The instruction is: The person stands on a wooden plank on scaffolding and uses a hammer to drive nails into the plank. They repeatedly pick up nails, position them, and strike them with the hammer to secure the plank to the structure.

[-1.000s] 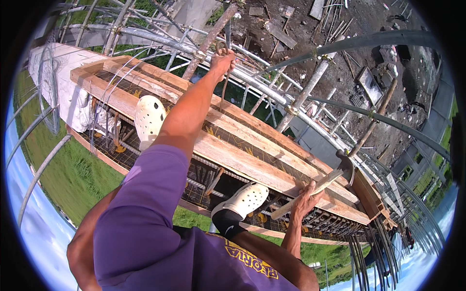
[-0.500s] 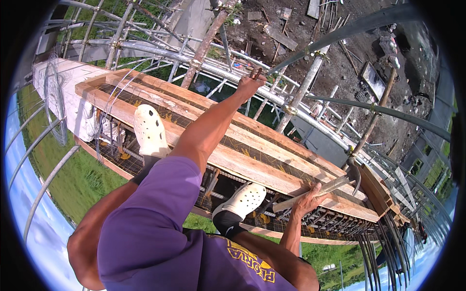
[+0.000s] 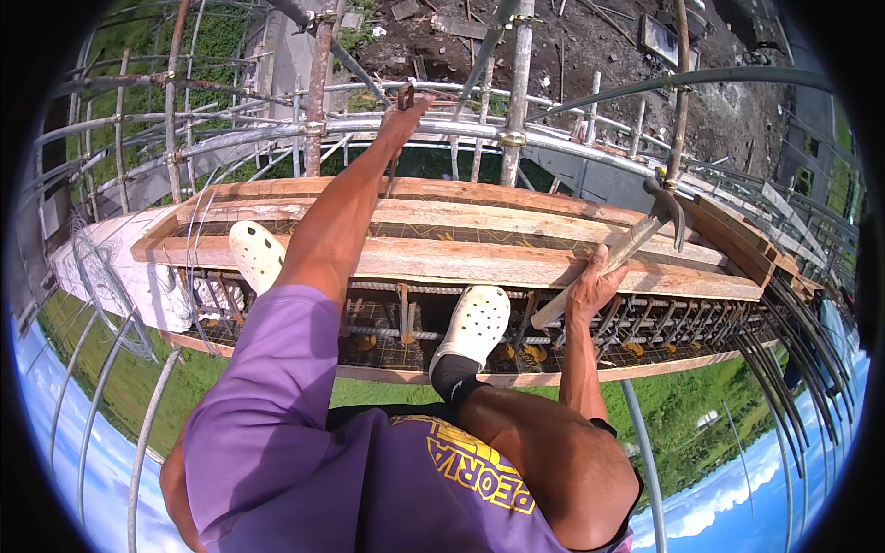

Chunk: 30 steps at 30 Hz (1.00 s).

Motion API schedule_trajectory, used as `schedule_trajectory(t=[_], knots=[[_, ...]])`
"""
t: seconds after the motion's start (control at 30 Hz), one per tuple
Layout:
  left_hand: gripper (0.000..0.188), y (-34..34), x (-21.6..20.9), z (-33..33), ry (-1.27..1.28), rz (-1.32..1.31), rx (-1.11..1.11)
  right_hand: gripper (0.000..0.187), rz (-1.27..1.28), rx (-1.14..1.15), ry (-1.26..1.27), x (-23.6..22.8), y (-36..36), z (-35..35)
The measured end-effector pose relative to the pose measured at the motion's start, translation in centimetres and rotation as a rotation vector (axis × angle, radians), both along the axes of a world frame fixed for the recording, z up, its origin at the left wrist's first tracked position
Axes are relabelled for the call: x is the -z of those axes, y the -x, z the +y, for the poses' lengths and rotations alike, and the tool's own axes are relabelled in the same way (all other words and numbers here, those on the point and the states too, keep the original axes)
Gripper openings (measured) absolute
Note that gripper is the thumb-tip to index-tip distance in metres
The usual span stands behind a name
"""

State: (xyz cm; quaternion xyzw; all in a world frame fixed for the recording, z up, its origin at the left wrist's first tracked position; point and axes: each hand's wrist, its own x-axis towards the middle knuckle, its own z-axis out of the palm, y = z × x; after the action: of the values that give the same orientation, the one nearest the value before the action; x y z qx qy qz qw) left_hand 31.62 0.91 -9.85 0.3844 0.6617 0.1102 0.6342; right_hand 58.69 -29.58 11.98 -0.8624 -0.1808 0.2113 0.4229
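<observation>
Claw hammer (image 3: 636, 238) and right hand (image 3: 593, 288) sit over the right part of a timber frame, the handle slanting across its planks. Beyond the frame, galvanized scaffold tubes (image 3: 442, 126) cross the view, with rubble-strewn ground (image 3: 590, 55) far below. Between the scaffold and the frame's rear edge runs a dark open gap; along the near edge, a long slot exposes the rebar cage (image 3: 645, 323). Stacked boards (image 3: 737, 235) crowd the hammer head's right side, while the space between the 2 hands is open above the planks.

The left arm reaches straight out over the frame, and its left hand (image 3: 403, 120) is up past the rear plank, fingers closed around a rusty metal tool (image 3: 407, 97) whose exact kind I cannot tell. The right forearm rises from below, its fingers curled around the middle of the hammer's handle. Whether the hammer touches the wood is unclear.

The frame's 3 long planks (image 3: 461, 261) are rough-sawn, pale reddish wood with visible grain. Ribbed steel bars and square mesh show in the slot. At far left, thin wire (image 3: 101, 286) hangs in loose loops. The perforated white right clog (image 3: 477, 323) is just left of the handle's butt.
</observation>
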Motion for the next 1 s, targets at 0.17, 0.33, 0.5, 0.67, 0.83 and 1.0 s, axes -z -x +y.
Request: schedule_trajectory(t=[0.17,0.33,0.5,0.67,0.83,1.0], knots=[[0.028,1.6,0.8,2.6,0.130,-0.119,0.026,0.054,-0.118,-0.047,0.196,-0.1,-0.8,-0.4],[0.026,2.0,2.1,3.2,0.032,-0.013,0.058,0.056,-0.165,-0.009,0.039,0.3,-1.0,-1.0],[0.034,3.2,1.8,4.6,0.049,-0.131,0.188,0.045,-0.289,-0.008,-0.125,1.8,-0.9,-1.0],[0.029,4.1,2.2,7.2,0.155,-0.096,0.279,0.035,-0.186,0.026,-0.183,1.9,-0.8,-1.8],[0.030,4.0,3.0,8.1,0.130,-0.077,0.196,0.053,-0.379,-0.010,0.030,1.5,-1.0,-1.4],[0.035,3.8,3.4,7.8,0.061,-0.011,0.130,0.055,-0.265,-0.011,-0.006,2.0,-0.8,-1.4]])
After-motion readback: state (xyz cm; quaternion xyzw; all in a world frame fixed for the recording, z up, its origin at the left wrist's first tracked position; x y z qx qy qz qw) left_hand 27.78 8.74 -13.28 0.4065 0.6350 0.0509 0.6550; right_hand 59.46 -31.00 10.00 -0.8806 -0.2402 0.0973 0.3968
